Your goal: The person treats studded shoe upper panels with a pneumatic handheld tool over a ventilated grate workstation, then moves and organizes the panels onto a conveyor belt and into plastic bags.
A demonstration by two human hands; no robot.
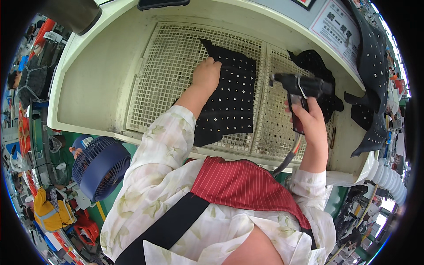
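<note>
A black piece of fabric (pixel 236 95) dotted with rows of shiny studs lies on the pale grated bench. At its upper left edge my left hand (pixel 206 73) is closed, pinching the material; the fingertips are partly hidden. My right hand (pixel 311 121) is wrapped round the grip of a black pistol-shaped spray gun (pixel 296 84). Its barrel points left, above the grate and to the right of the fabric. From the bottom of its grip a hose (pixel 286 162) runs down toward my body. The gun is slightly blurred.
Another studded black piece (pixel 314 64) lies behind the gun, and more hang over the bench's right wall (pixel 371 88). Raised pale walls (pixel 95 92) surround the grate (pixel 154 84). A blue fan (pixel 99 168) stands at lower left, a dark cylinder (pixel 75 15) at upper left, a white duct (pixel 391 181) at right.
</note>
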